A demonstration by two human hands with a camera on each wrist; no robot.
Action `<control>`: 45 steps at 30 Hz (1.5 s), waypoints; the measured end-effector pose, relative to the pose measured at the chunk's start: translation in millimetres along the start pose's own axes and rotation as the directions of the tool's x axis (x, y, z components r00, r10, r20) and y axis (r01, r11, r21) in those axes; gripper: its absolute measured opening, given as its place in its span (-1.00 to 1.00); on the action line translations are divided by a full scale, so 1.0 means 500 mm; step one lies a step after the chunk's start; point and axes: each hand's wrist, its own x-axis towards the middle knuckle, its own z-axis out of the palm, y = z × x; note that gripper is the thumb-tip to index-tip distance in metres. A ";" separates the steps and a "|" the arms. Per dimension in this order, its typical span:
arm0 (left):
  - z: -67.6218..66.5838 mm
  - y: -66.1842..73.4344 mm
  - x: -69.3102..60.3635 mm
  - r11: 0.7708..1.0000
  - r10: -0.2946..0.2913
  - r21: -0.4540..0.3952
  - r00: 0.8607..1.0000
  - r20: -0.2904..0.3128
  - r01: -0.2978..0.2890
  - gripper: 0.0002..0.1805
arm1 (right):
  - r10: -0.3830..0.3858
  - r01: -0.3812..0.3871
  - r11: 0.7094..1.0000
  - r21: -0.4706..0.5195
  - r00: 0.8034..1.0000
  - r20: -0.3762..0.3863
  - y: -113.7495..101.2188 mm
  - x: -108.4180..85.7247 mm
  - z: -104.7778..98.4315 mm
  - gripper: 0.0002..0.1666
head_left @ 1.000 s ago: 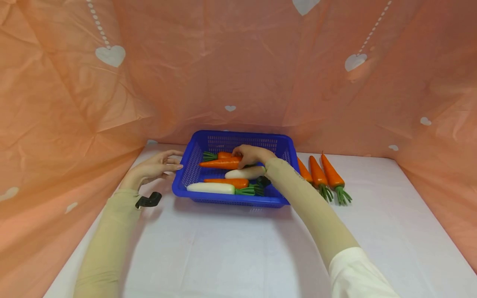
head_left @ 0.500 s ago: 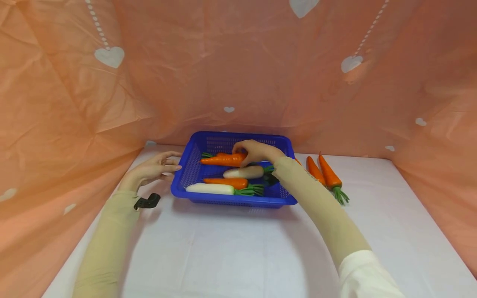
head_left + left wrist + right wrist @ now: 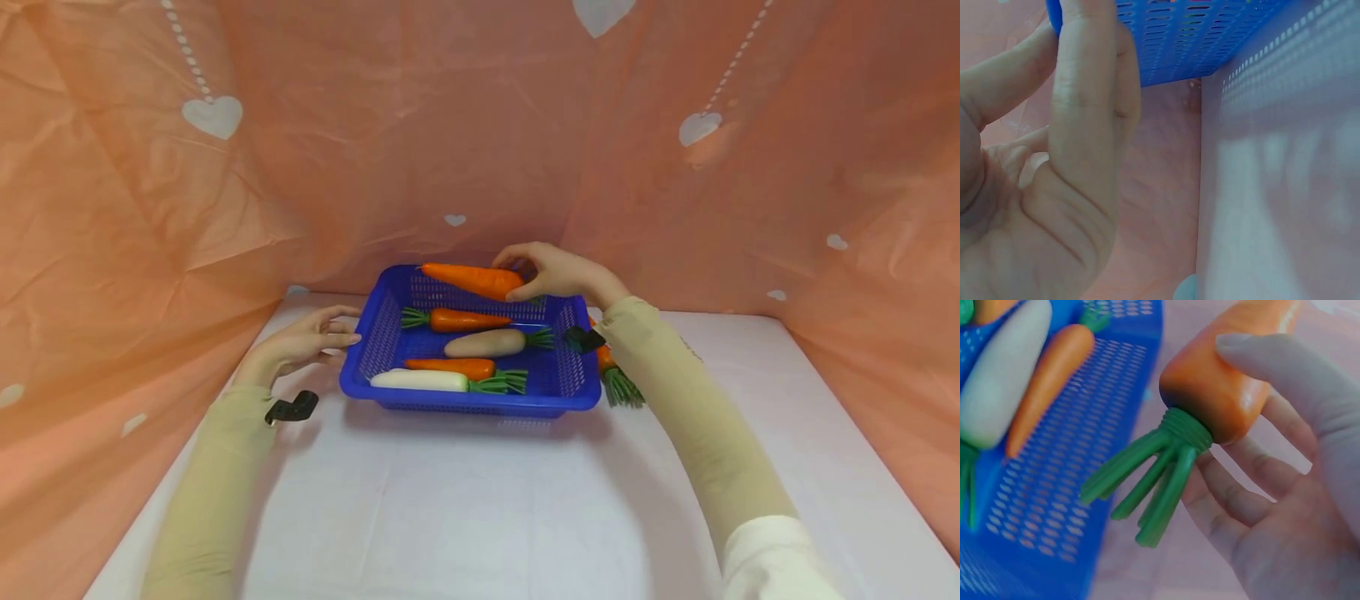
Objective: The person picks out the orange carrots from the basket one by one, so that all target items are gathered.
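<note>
Pinching a carrot (image 3: 468,279) with the right hand (image 3: 553,268) near the far side of the blue basket (image 3: 465,402); touching its left side with the left hand (image 3: 298,340), straight-fingered and parted.

Right grip (image 3: 555,271) holds a carrot (image 3: 471,279) at the far edge of the blue basket (image 3: 480,403); left grip (image 3: 300,343) touches its rim.

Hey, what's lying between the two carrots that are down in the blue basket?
A white radish, shown in the head view: it lies between the back carrot and the front carrot.
</note>
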 end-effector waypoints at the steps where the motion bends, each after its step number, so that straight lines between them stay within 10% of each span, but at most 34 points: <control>1: 0.000 0.000 0.000 1.000 0.001 -0.001 1.000 -0.001 -0.001 -0.28 | 0.005 -0.005 1.000 0.012 1.000 -0.004 -0.003 -0.008 -0.010 -0.45; 18: -0.002 0.000 -0.005 0.999 0.026 -0.025 1.000 0.002 -0.025 -0.32 | 0.159 -0.138 0.983 0.120 0.970 -0.183 0.057 -0.214 -0.108 -0.44; 35: -0.009 -0.005 -0.003 0.999 0.043 -0.019 0.999 0.008 -0.043 -0.34 | 0.444 -0.420 0.895 0.150 0.870 -0.212 0.212 -0.437 -0.100 -0.38; 45: -0.009 -0.010 -0.006 0.999 0.034 -0.007 0.999 0.006 -0.034 -0.31 | 0.585 -0.537 0.799 0.271 0.798 -0.146 0.295 -0.486 -0.048 -0.30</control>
